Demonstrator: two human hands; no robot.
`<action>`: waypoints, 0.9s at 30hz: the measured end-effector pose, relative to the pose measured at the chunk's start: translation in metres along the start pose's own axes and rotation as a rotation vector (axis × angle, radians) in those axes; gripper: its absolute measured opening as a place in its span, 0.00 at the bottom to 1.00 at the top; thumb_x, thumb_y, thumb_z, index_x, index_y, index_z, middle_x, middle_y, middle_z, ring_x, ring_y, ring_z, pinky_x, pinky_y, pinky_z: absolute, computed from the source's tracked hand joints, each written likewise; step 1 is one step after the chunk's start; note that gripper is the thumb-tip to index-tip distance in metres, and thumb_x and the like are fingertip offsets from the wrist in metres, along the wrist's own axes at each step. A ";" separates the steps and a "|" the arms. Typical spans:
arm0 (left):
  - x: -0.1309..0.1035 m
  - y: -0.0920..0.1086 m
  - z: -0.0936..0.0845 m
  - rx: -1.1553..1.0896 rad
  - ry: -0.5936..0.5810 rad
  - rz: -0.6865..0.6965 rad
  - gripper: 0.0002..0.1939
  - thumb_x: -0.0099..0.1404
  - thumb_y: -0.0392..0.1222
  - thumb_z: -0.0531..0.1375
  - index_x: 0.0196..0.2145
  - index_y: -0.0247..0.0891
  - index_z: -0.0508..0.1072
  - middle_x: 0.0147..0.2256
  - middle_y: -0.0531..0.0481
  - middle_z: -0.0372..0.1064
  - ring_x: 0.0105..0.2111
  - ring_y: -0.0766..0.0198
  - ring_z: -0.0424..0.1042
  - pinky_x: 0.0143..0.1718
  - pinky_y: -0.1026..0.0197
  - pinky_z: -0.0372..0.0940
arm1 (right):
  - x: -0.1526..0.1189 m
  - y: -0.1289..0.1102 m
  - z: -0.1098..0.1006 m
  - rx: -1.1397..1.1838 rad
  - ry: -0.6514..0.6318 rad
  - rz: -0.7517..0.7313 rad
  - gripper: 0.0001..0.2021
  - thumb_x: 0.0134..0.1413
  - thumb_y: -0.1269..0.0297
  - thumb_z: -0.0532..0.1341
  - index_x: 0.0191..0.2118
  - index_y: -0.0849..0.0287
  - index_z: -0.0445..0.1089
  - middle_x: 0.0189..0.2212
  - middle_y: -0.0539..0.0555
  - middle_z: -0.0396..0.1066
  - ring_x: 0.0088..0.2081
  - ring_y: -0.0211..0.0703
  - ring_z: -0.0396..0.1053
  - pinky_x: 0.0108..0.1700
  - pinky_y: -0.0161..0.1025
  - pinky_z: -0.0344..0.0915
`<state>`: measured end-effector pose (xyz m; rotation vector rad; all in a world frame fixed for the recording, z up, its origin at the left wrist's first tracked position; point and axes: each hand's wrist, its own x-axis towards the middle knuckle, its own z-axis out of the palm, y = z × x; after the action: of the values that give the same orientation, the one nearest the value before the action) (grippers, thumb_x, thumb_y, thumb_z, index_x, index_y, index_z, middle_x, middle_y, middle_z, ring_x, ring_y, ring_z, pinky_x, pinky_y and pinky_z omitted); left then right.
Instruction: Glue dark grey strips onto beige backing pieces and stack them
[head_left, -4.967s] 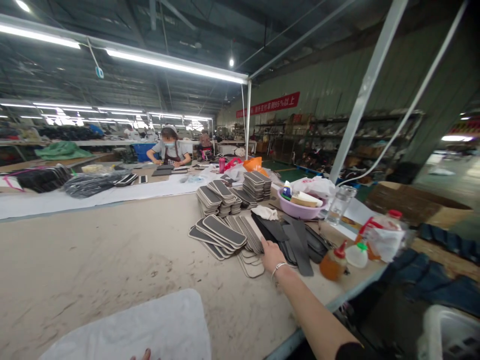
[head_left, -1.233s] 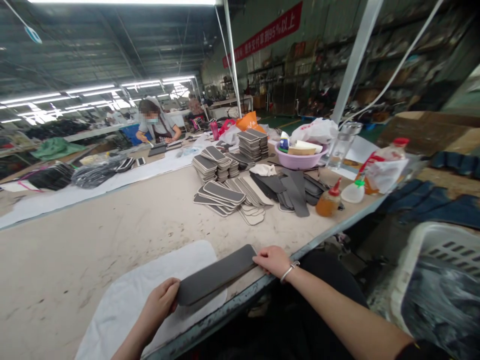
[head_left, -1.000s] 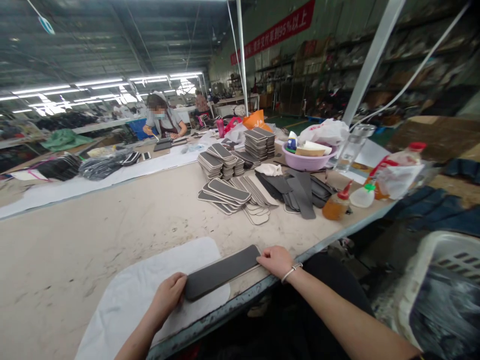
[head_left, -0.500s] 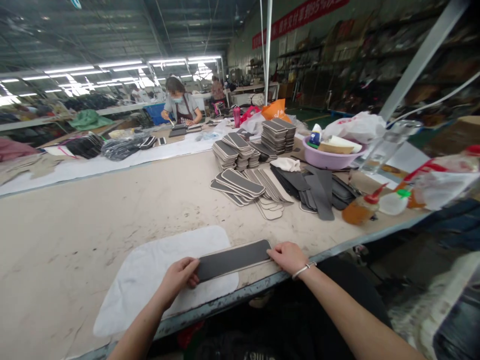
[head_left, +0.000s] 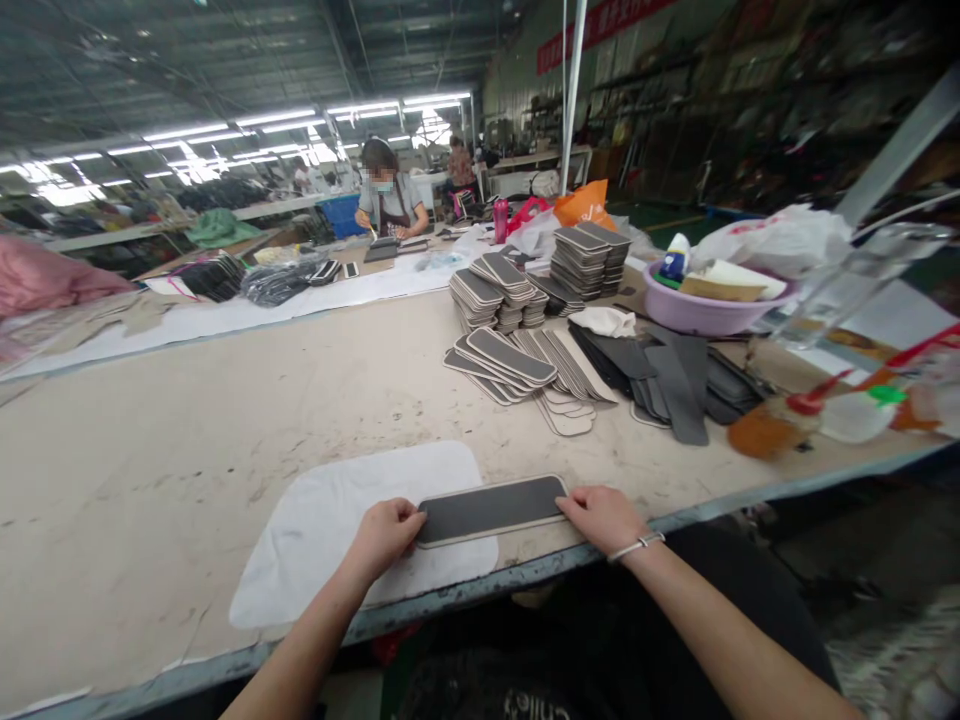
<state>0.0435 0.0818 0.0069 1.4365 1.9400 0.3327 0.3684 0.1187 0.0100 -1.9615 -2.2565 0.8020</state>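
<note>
A long dark grey panel [head_left: 491, 510] with a pale border and rounded corners lies near the table's front edge, partly over a white sheet [head_left: 300, 540]. My left hand [head_left: 388, 535] pinches its left end between thumb and fingers. At the opposite end, my right hand [head_left: 601, 515] grips the right corner, a bracelet on that wrist. Farther back, similar panels [head_left: 510, 357] lie fanned out, beside a row of pale-edged pieces [head_left: 570, 365] and dark loose strips [head_left: 679, 390].
Stacks of panels [head_left: 487, 290] stand behind the fanned ones. To the right are a purple basin [head_left: 697, 310], a bottle of amber liquid [head_left: 769, 428] with a red nozzle and a white bottle [head_left: 855, 418] with a green cap. Across the table a co-worker [head_left: 390, 200] handles dark pieces.
My left hand has shifted its hold to the panel's left end, showing the thumb on top. The right hand keeps its corner. The whole view has swung a little left.
</note>
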 end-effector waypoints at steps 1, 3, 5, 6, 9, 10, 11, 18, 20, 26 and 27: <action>0.000 0.002 0.000 0.025 0.006 0.002 0.13 0.55 0.49 0.53 0.22 0.38 0.68 0.14 0.53 0.66 0.18 0.64 0.67 0.22 0.65 0.56 | 0.000 0.000 0.001 -0.002 0.003 0.004 0.20 0.57 0.56 0.50 0.23 0.59 0.71 0.23 0.54 0.71 0.28 0.40 0.66 0.30 0.35 0.50; 0.000 0.006 -0.001 0.071 0.019 0.008 0.12 0.55 0.47 0.54 0.21 0.38 0.68 0.15 0.53 0.66 0.18 0.64 0.67 0.23 0.65 0.55 | 0.001 0.001 0.002 -0.005 0.008 0.009 0.20 0.57 0.56 0.50 0.23 0.59 0.71 0.24 0.55 0.71 0.28 0.41 0.66 0.30 0.35 0.51; -0.001 0.009 -0.002 0.110 0.029 0.011 0.12 0.54 0.47 0.54 0.20 0.38 0.68 0.14 0.53 0.66 0.18 0.63 0.66 0.23 0.64 0.54 | 0.002 0.001 0.003 -0.009 0.017 0.004 0.19 0.57 0.56 0.50 0.23 0.59 0.71 0.24 0.55 0.72 0.29 0.41 0.67 0.31 0.35 0.52; -0.001 0.011 -0.003 0.123 0.031 0.014 0.12 0.54 0.47 0.54 0.20 0.38 0.68 0.14 0.53 0.66 0.18 0.63 0.66 0.24 0.64 0.53 | 0.002 0.001 0.003 -0.012 0.022 0.000 0.19 0.56 0.56 0.50 0.23 0.59 0.71 0.24 0.55 0.72 0.29 0.41 0.67 0.31 0.35 0.52; 0.000 0.014 -0.004 0.161 0.031 0.022 0.12 0.55 0.47 0.54 0.19 0.39 0.67 0.14 0.53 0.65 0.19 0.62 0.66 0.24 0.64 0.53 | 0.003 0.001 0.003 -0.020 0.027 0.003 0.19 0.56 0.57 0.50 0.23 0.59 0.72 0.24 0.55 0.72 0.28 0.41 0.67 0.30 0.35 0.53; 0.001 0.014 -0.004 0.176 0.030 0.025 0.13 0.55 0.48 0.54 0.19 0.39 0.67 0.14 0.53 0.65 0.19 0.62 0.66 0.24 0.64 0.52 | 0.003 0.001 0.003 -0.025 0.026 0.010 0.19 0.56 0.57 0.50 0.23 0.59 0.72 0.24 0.55 0.72 0.28 0.41 0.67 0.30 0.35 0.52; 0.002 0.014 -0.004 0.192 0.029 0.026 0.13 0.55 0.48 0.54 0.19 0.39 0.67 0.14 0.53 0.65 0.19 0.62 0.66 0.24 0.64 0.52 | 0.003 0.001 0.003 -0.030 0.024 0.019 0.19 0.56 0.57 0.50 0.23 0.58 0.72 0.24 0.55 0.72 0.28 0.41 0.67 0.30 0.35 0.52; 0.003 0.014 -0.005 0.192 0.017 0.028 0.14 0.56 0.49 0.54 0.19 0.39 0.68 0.14 0.52 0.66 0.19 0.61 0.66 0.24 0.64 0.52 | 0.004 -0.001 0.004 -0.061 0.026 0.035 0.18 0.55 0.58 0.51 0.23 0.58 0.73 0.24 0.56 0.73 0.28 0.41 0.67 0.30 0.35 0.52; 0.002 0.015 -0.005 0.176 0.019 0.024 0.13 0.56 0.48 0.54 0.20 0.39 0.68 0.14 0.52 0.65 0.19 0.61 0.66 0.24 0.64 0.53 | 0.004 -0.002 0.004 -0.063 0.019 0.026 0.18 0.55 0.58 0.50 0.23 0.58 0.72 0.24 0.56 0.72 0.28 0.41 0.67 0.30 0.35 0.52; -0.005 0.013 -0.004 0.115 0.057 0.030 0.10 0.57 0.46 0.55 0.24 0.38 0.69 0.15 0.54 0.66 0.19 0.64 0.67 0.24 0.65 0.56 | 0.006 0.000 0.004 -0.071 -0.031 0.013 0.18 0.55 0.56 0.50 0.23 0.58 0.70 0.23 0.56 0.72 0.28 0.43 0.67 0.29 0.36 0.51; -0.006 0.010 -0.004 0.105 0.063 0.029 0.10 0.58 0.46 0.54 0.26 0.38 0.69 0.16 0.54 0.66 0.19 0.65 0.67 0.25 0.65 0.57 | 0.006 0.001 0.004 -0.069 -0.036 0.009 0.18 0.55 0.56 0.50 0.23 0.58 0.70 0.24 0.56 0.71 0.28 0.43 0.67 0.29 0.36 0.51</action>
<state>0.0494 0.0807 0.0175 1.5388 2.0148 0.2961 0.3668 0.1232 0.0038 -2.0036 -2.3278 0.7769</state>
